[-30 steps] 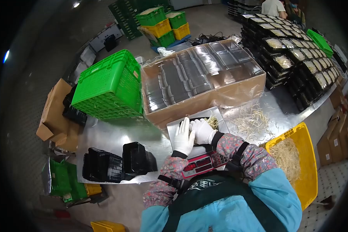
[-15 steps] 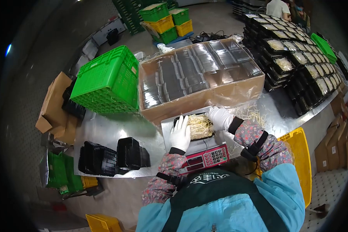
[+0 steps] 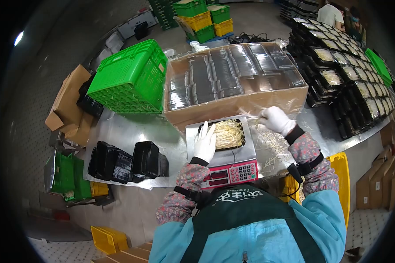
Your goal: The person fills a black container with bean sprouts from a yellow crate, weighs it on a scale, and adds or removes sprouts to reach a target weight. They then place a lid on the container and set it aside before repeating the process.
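Observation:
A black tray of pale sprouts rests on a scale with a metal plate and a red keypad panel. My gloved left hand lies at the tray's left edge, fingers stretched out and apart. To the right of the tray, my gloved right hand is raised near the carton's front, its fingers pinched on a few sprouts that stick out to the left. Loose sprouts are scattered on the metal table beneath and in front of it.
Behind the scale stands a carton of clear lids, with a green crate to its left. Empty black trays sit at the left. Filled trays are stacked at the right. A yellow crate is near my right elbow. A person is at the back right.
My right hand has left the tray's right edge and moved right and up, now with sprouts between its fingers. My left hand stays at the tray's left edge. The camera view has shifted slightly.

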